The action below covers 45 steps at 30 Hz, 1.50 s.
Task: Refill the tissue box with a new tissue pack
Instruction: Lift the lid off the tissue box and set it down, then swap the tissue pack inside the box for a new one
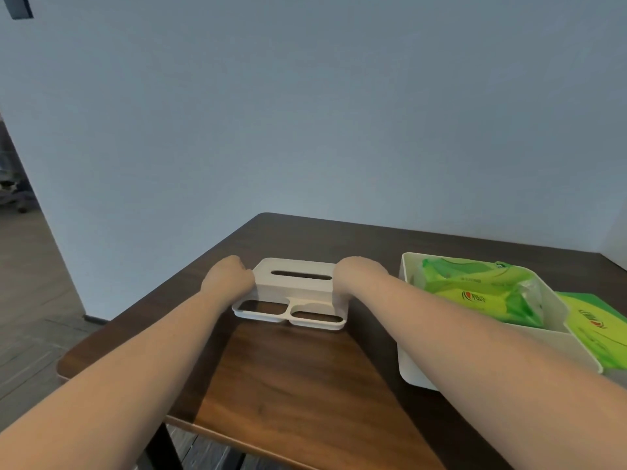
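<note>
Our left hand (pixel 228 278) gripping the left end of the white tissue box (pixel 294 293) near the table's (pixel 288 378) far edge, right hand (pixel 356 278) clasping its right end, bare wood before us, green tissue packs (pixel 481 293) in a white bin (pixel 412 368) at the right edge.

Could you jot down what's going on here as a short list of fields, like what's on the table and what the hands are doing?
Surface: dark wooden table
Tissue box: white, slot on top, two compartments at its near side
Left hand: gripping the box's left end
Right hand: gripping the box's right end
White bin: right of the box, holds green tissue packs
Loose green pack: beside the bin, far right
</note>
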Each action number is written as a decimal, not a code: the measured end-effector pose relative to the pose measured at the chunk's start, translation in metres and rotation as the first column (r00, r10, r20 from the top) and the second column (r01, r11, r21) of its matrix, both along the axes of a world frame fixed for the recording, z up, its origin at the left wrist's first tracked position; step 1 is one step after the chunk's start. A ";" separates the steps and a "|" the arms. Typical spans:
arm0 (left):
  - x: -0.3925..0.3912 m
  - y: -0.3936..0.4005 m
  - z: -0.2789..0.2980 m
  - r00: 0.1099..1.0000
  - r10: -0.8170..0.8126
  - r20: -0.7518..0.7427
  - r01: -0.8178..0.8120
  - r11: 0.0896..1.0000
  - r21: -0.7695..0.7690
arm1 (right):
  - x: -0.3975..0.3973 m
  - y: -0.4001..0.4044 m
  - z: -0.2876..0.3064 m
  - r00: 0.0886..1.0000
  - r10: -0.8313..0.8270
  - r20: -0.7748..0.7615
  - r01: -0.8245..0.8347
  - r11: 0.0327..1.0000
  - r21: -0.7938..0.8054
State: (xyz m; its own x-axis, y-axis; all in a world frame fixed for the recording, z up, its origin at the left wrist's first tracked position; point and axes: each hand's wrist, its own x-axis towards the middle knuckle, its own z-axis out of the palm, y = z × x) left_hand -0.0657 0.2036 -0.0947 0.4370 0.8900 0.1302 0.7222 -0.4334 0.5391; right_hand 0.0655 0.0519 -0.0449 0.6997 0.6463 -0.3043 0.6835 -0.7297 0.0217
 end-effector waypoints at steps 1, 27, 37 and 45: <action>0.000 0.001 -0.001 1.000 0.006 0.004 -0.006 1.000 -0.004 | -0.001 0.000 0.000 1.000 0.005 -0.006 -0.005 1.000 -0.016; 0.054 -0.148 0.091 0.846 -0.516 0.138 0.495 0.854 0.161 | 0.048 -0.156 0.083 0.952 -0.281 0.118 0.165 0.800 0.577; 0.097 -0.204 0.089 0.701 -0.644 -0.306 0.708 0.681 0.187 | 0.094 -0.242 0.057 0.856 -0.515 0.057 0.449 0.792 0.413; 0.109 -0.204 0.080 0.729 -0.672 -0.129 0.675 0.676 0.295 | 0.103 -0.259 0.035 0.911 -0.409 -0.043 0.411 0.902 0.131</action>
State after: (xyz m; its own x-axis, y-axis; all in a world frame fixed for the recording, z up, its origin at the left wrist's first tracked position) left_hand 0.0432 -0.0006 -0.0144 0.9052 0.2686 0.3294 0.1739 -0.9412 0.2896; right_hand 0.1681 -0.2073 -0.0099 0.9081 0.3386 -0.2464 0.3227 -0.9408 -0.1036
